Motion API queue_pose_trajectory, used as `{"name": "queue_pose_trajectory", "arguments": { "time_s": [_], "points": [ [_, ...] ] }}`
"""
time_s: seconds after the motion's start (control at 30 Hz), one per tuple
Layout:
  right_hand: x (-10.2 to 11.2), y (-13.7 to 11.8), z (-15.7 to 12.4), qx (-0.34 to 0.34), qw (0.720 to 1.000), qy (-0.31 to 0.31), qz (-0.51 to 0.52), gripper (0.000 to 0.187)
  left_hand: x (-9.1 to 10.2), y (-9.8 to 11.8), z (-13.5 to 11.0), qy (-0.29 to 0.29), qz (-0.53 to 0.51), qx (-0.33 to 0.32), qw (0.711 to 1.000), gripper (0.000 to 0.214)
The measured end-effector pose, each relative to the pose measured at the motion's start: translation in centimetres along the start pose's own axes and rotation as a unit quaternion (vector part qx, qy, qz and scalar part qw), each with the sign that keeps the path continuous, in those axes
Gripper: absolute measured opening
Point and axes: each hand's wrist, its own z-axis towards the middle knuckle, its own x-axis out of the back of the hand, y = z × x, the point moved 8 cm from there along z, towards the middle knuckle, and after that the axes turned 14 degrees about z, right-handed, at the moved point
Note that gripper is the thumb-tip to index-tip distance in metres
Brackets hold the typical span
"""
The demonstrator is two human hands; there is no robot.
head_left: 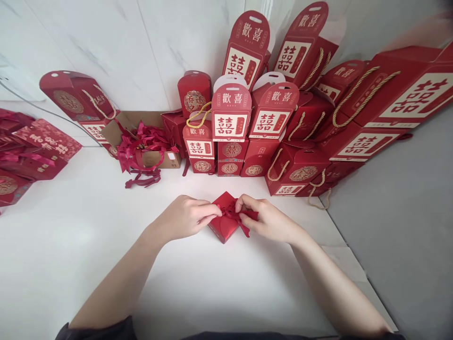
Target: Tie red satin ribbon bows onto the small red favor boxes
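A small red gift box (223, 231) lies on the white tabletop, turned so that one corner points toward me. Across its top runs a dark red ribbon (245, 230), gathered into loops at the middle. From the left, my left hand (187, 215) pinches the ribbon near the centre of the box with thumb and fingertips. On the right side my right hand (264, 217) has its fingers closed on a ribbon loop, and a loose tail hangs below it. The exact shape of the knot is partly hidden by my fingers.
Behind the hands stands a cardboard box (166, 160) full of red ribbons (141, 141). Stacked red gift boxes (231, 106) line the wall, several with rope handles. Larger red boxes (396, 94) rise at the right, and more red packages (46, 146) lie at the left.
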Motion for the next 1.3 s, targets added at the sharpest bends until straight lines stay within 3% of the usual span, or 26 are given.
{"name": "queue_pose_trajectory", "arguments": {
  "time_s": [0.37, 0.63, 1.07, 1.3],
  "points": [
    [0.0, 0.5, 0.0, -0.011, 1.000, -0.005, 0.026, 0.010, -0.8, -0.4, -0.1, -0.047, 0.054, 0.007, 0.997, 0.045],
    [0.0, -0.1, 0.0, 0.005, 1.000, 0.002, 0.031, 0.011, -0.1, -0.7, -0.3, 0.020, 0.043, 0.013, 0.999, 0.032],
    [-0.1, 0.2, 0.2, 0.000, 1.000, -0.010, 0.012, 0.011, -0.4, -0.7, -0.4, -0.038, 0.080, 0.003, 0.996, 0.037],
    [-0.1, 0.0, 0.0, -0.007, 1.000, -0.007, 0.014, 0.010, -1.0, -0.2, -0.1, 0.000, 0.111, -0.005, 0.994, 0.028]
  ]
}}
